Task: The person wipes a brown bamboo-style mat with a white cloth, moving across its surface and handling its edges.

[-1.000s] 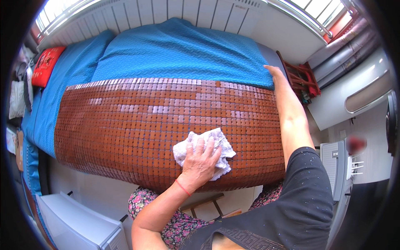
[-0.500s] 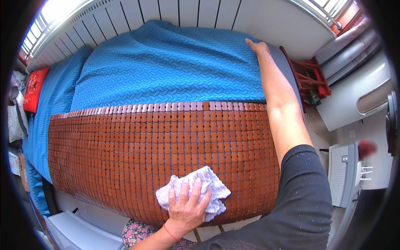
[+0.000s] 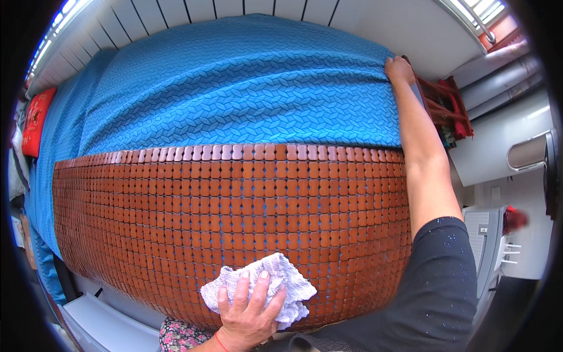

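My left hand (image 3: 249, 314), a thin red string round its wrist, lies over a crumpled pale lilac cloth (image 3: 287, 284). Its fingers are spread across the cloth and hold it against the near part of a brown mat of linked tiles (image 3: 234, 202). At the far right, my right hand (image 3: 400, 70) closes on the corner of a blue quilted bed sheet (image 3: 246, 82). Soft folds run through the sheet from that corner. The fingertips of this hand are partly hidden. The mat covers the near half of the bed, on top of the blue sheet.
White wall panelling (image 3: 205, 9) runs along the bed's far side. A red packet (image 3: 38, 120) lies at the left end. Beyond the right end stand a dark red wooden rack (image 3: 443, 108) and a grey-white appliance (image 3: 484, 234). A white box-like piece (image 3: 114, 325) is at the lower left.
My right hand has moved right, drawing the sheet's corner to the bed's end and stretching the sheet flatter. In view, my left hand and the cloth sit slightly lower and further left.
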Motion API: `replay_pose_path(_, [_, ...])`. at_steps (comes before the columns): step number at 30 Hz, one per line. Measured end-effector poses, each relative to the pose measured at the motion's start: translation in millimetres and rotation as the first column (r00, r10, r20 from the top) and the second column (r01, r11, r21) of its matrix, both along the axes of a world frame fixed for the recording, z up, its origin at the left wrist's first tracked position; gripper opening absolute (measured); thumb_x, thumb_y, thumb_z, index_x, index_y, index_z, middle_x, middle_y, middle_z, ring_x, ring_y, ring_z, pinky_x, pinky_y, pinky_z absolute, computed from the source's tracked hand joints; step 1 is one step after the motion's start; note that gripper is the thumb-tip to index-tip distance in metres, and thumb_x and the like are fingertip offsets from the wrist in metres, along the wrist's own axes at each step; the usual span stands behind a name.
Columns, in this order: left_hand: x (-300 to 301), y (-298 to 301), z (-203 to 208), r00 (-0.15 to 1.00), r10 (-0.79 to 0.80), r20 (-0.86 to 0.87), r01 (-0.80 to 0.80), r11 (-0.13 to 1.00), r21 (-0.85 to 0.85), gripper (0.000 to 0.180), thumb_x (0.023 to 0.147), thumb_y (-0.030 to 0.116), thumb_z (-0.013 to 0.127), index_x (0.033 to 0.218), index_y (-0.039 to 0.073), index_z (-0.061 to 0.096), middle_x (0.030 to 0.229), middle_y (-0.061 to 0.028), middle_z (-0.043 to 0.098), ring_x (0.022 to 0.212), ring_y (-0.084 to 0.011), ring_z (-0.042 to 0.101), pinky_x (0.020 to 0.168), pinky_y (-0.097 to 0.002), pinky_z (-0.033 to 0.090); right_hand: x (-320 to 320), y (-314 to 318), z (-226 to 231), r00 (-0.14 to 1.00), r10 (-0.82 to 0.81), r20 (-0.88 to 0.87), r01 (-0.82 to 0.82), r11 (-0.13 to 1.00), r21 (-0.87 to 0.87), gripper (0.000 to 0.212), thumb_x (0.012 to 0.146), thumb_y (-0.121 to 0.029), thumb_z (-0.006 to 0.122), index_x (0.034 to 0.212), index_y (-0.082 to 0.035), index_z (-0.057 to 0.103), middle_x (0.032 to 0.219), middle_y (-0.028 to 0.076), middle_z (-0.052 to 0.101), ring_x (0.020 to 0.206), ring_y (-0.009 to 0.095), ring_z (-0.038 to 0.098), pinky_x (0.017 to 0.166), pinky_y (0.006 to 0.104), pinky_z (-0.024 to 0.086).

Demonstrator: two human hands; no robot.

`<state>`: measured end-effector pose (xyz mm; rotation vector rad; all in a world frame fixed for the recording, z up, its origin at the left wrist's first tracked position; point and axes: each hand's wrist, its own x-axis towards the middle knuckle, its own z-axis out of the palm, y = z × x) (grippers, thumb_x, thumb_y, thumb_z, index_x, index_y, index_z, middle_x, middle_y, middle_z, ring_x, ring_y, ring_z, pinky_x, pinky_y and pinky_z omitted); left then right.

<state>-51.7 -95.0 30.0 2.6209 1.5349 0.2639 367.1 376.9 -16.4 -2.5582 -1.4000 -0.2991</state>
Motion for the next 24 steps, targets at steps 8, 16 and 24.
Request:
replay_pose_path(8, [2.9,0.9,-5.3,0.998,0.017,0.066,-0.022,0.996,0.084,0.046,0.063,0.024,0.062,0.108,0.020,0.066,0.121,-0.0115,0.056,0.113,-0.0348,0.048,0.093,-0.0519,0.031,49.0,5.1,-0.4,0.731,0.146,-0.667,-0.124,0.989,0.081,0.070,0.086,-0.062,0.047,0.135,-0.011,0.045,0.133,0.015,0.051,0.126,0.028,0.046,0.100,0.0391,0.039])
replay_pose_path(16, [0.2,-4.1,-10.2,0.993,0.013,0.115,-0.033,0.984,0.174,0.043,0.071,0.035,0.067,0.110,0.019,0.063,0.120,-0.0094,0.057,0.111,-0.0324,0.051,0.094,-0.0515,0.031,-36.7,-135.7,12.5,0.831,0.556,-0.016,-0.540,0.814,0.213,0.067,0.089,-0.056,0.048,0.140,-0.012,0.037,0.148,0.016,0.027,0.137,0.031,0.028,0.109,0.0555,0.022])
replay_pose_path(24, [-0.7,-11.2,-12.0,0.987,-0.021,0.157,-0.020,0.967,0.255,0.044,0.070,0.028,0.067,0.112,0.017,0.061,0.123,-0.0097,0.054,0.114,-0.0329,0.049,0.088,-0.0518,0.036,-99.8,-270.9,9.4,0.659,0.751,-0.040,-0.749,0.660,0.060,0.037,0.089,-0.041,0.050,0.108,-0.011,0.062,0.108,0.012,0.058,0.104,0.032,0.053,0.091,0.0451,0.041])
